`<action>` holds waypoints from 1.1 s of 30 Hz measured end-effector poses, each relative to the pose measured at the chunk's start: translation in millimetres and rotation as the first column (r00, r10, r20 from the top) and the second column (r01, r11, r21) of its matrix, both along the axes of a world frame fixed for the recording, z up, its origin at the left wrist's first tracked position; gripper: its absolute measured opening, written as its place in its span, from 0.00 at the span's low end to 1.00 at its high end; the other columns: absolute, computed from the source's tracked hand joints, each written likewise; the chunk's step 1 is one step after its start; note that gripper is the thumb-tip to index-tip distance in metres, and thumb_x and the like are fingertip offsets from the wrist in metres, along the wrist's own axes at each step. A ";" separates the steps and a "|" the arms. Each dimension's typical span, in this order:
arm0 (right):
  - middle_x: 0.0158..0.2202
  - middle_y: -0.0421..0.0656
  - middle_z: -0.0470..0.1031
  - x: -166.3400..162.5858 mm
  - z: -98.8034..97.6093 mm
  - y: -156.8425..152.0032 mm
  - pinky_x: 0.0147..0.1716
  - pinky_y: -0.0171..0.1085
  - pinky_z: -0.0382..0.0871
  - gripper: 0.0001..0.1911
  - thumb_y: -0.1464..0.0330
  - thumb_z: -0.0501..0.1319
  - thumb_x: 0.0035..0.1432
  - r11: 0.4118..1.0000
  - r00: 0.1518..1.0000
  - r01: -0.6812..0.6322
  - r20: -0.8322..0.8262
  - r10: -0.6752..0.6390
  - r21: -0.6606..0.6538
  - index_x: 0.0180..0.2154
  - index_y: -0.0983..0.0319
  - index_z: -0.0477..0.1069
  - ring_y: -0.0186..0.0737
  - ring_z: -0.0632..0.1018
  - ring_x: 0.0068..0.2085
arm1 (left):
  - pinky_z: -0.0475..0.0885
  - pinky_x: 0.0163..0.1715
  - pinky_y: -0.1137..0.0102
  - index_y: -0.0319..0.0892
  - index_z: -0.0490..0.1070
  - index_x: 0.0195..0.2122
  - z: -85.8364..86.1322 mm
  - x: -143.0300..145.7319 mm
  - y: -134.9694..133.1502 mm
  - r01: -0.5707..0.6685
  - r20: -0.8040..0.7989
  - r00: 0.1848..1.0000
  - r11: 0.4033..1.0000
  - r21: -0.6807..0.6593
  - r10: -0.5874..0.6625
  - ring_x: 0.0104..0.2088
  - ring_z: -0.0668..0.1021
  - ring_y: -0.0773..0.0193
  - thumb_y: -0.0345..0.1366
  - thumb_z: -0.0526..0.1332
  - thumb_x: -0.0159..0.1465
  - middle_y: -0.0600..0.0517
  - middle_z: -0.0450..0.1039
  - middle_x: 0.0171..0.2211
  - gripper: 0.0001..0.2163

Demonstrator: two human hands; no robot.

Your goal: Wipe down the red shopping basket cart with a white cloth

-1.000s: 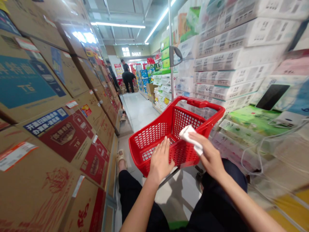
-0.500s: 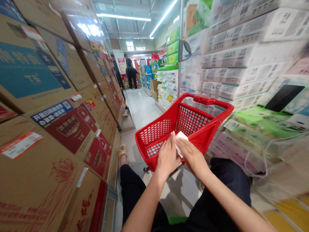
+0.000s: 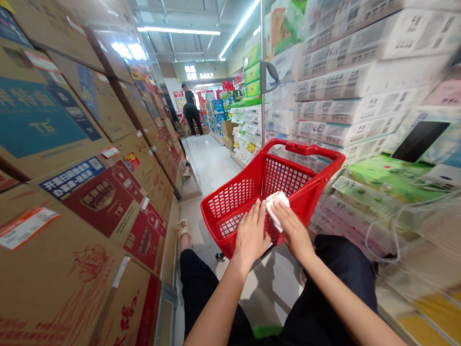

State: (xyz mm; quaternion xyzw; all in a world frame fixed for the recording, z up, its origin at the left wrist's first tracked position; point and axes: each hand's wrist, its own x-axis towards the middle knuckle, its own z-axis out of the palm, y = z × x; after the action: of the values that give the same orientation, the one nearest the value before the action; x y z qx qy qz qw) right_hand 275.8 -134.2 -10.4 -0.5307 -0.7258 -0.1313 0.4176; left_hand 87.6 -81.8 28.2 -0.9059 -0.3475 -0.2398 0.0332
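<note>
A red plastic shopping cart point(image 3: 234, 199) stands in the aisle right in front of me, its mesh basket looking empty. My left hand point(image 3: 251, 235) lies flat on the near wall of the basket, fingers stretched out together. My right hand point(image 3: 293, 229) presses a folded white cloth point(image 3: 275, 207) against the basket's near rim, just right of the left hand. My legs in dark trousers show below the arms.
Stacked cardboard boxes point(image 3: 90, 192) wall the left side. Shelves of packaged tissue point(image 3: 345, 115) fill the right, with a black phone point(image 3: 419, 140) and white cable lying on them. Two people point(image 3: 190, 113) stand far down the tiled aisle.
My right hand carried the cloth from the cart's right side to the near rim beside my left hand, then slid it slightly up. The left hand stayed on the basket.
</note>
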 end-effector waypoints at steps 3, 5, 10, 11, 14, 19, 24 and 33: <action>0.72 0.47 0.61 -36.6 -22.2 -1.9 0.68 0.59 0.63 0.35 0.75 0.52 0.70 0.997 0.995 -0.063 -0.079 0.066 0.045 0.74 0.52 0.49 0.49 0.60 0.72 | 0.62 0.69 0.57 0.35 0.33 0.76 -3.4 0.4 3.2 0.003 -0.008 1.000 1.000 -0.009 -0.003 0.72 0.61 0.50 0.35 0.60 0.64 0.39 0.46 0.75 0.45; 0.72 0.46 0.61 -40.5 -32.4 -1.8 0.68 0.59 0.63 0.34 0.75 0.51 0.70 0.996 0.991 -0.052 -0.122 0.061 0.071 0.73 0.51 0.50 0.48 0.60 0.72 | 0.63 0.69 0.56 0.36 0.31 0.76 -4.1 -1.1 3.1 0.006 -0.027 1.000 1.000 -0.005 -0.006 0.72 0.61 0.51 0.35 0.60 0.64 0.40 0.46 0.75 0.45; 0.72 0.43 0.60 -18.7 -54.7 -2.1 0.70 0.58 0.60 0.36 0.77 0.50 0.68 0.991 0.964 0.073 -0.263 -0.042 0.111 0.73 0.51 0.52 0.48 0.60 0.72 | 0.68 0.65 0.60 0.42 0.31 0.76 4.4 -6.7 -5.8 -0.025 -0.088 0.996 0.999 -0.032 0.022 0.70 0.65 0.52 0.36 0.59 0.66 0.43 0.46 0.76 0.44; 0.72 0.43 0.60 -17.2 -58.9 -2.3 0.70 0.58 0.59 0.36 0.78 0.49 0.67 0.987 0.946 0.117 -0.314 -0.076 0.112 0.73 0.50 0.52 0.47 0.59 0.73 | 0.70 0.63 0.61 0.42 0.32 0.76 7.5 -6.4 -6.6 -0.030 -0.105 0.994 0.998 -0.056 0.024 0.69 0.67 0.52 0.38 0.59 0.67 0.43 0.47 0.75 0.43; 0.73 0.40 0.57 -25.3 -69.3 -2.5 0.71 0.57 0.56 0.39 0.80 0.47 0.65 0.978 0.889 0.184 -0.441 -0.124 0.096 0.73 0.50 0.51 0.46 0.58 0.73 | 0.71 0.62 0.61 0.40 0.34 0.76 16.9 2.6 -2.8 0.008 -0.171 0.985 0.994 -0.107 -0.027 0.69 0.68 0.52 0.41 0.59 0.69 0.41 0.52 0.74 0.42; 0.74 0.40 0.55 -39.7 -77.4 -0.9 0.72 0.55 0.56 0.37 0.77 0.50 0.67 0.989 0.885 0.117 -0.462 -0.064 0.086 0.74 0.50 0.50 0.45 0.58 0.73 | 0.61 0.70 0.57 0.40 0.39 0.76 21.5 31.7 12.8 0.157 -0.154 0.975 0.987 -0.043 -0.162 0.73 0.59 0.55 0.38 0.57 0.69 0.44 0.50 0.75 0.38; 0.74 0.38 0.56 7.8 -67.2 21.0 0.73 0.55 0.54 0.38 0.79 0.48 0.65 0.969 0.837 0.222 -0.531 -0.130 0.112 0.73 0.50 0.53 0.43 0.58 0.73 | 0.64 0.68 0.62 0.42 0.39 0.76 17.5 36.1 18.5 0.195 -0.159 0.967 0.980 -0.041 -0.199 0.72 0.61 0.57 0.33 0.60 0.63 0.47 0.47 0.76 0.43; 0.74 0.39 0.55 -35.0 -74.6 26.1 0.72 0.55 0.53 0.38 0.77 0.49 0.65 0.983 0.787 0.155 -0.613 -0.066 0.093 0.73 0.50 0.52 0.44 0.57 0.74 | 0.62 0.69 0.58 0.41 0.42 0.75 17.9 39.4 20.0 0.183 -0.163 0.970 0.983 -0.002 -0.181 0.70 0.65 0.53 0.35 0.61 0.62 0.45 0.50 0.75 0.42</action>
State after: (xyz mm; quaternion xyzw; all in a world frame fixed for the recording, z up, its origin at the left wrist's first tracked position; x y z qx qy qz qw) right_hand 240.8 -108.2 -85.0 -0.5560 -0.5101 -0.0285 0.6556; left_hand 126.9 -61.8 46.2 -0.9501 -0.2577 -0.1696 0.0454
